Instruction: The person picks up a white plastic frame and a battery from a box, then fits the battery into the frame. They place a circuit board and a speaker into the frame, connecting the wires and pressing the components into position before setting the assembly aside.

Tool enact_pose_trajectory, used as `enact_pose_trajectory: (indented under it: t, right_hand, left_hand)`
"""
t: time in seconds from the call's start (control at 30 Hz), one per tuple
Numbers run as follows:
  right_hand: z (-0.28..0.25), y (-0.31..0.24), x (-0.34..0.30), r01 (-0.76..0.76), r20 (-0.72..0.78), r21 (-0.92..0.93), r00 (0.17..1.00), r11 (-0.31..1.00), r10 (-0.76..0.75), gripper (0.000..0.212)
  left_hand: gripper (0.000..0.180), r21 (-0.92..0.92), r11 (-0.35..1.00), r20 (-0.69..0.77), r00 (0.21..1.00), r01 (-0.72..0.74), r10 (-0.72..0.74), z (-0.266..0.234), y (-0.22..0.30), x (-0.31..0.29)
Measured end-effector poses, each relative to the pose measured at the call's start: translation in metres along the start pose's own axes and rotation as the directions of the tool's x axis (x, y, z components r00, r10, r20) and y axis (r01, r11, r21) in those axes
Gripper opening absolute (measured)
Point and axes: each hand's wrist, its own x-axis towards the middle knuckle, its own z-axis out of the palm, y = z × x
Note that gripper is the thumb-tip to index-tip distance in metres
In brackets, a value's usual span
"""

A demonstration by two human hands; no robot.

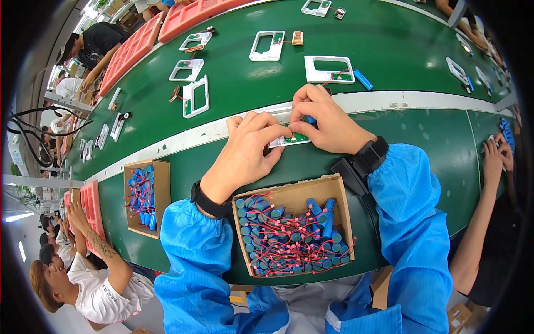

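Observation:
Over the near edge of the belt, my left hand (pixel 250 139) grips a white plastic frame (pixel 276 142), thumb and fingers closed on its left part. A green circuit board (pixel 298 137) shows inside the frame. My right hand (pixel 331 122) is bent over the board's right side, its thumb and index finger pinched close to it. Part of a blue battery (pixel 310 119) shows between those fingers; the rest is hidden. Just below my hands stands an open cardboard box (pixel 295 183) full of blue batteries (pixel 328 217) with red wires and small connectors.
A second box (pixel 163 186) of wired blue batteries stands to the left. Beyond the white rail (pixel 389 102), white frames (pixel 328 69) with boards lie along the green belt (pixel 245 78). Red trays (pixel 133 53) line the far left. Co-workers sit at both sides; one's forearm (pixel 478 239) is at right.

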Motion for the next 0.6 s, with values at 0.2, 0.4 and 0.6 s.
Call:
enact_pose_trajectory:
  t: [0.2, 0.4, 0.6]
  right_hand:
    - [0.0006, 0.0023, 0.0007, 0.016, -0.015, -0.002, 1.0, 1.0, -0.016, 0.01]
    - [0.0011, 0.0037, 0.0018, -0.001, -0.006, 0.009, 1.0, 1.0, 0.001, 0.01]
    - [0.0014, 0.0036, 0.0019, 0.013, 0.015, 0.017, 1.0, 1.0, -0.013, 0.009]
  left_hand:
    - [0.032, -0.007, 1.0, 0.011, 1.0, 0.017, -0.017, -0.002, 0.0031, 0.0016]
    - [0.03, -0.034, 0.999, 0.0, 1.0, 0.03, -0.03, -0.0008, 0.0028, 0.0008]
    - [0.028, -0.008, 1.0, -0.002, 1.0, 0.005, -0.006, -0.0004, -0.0011, -0.0009]
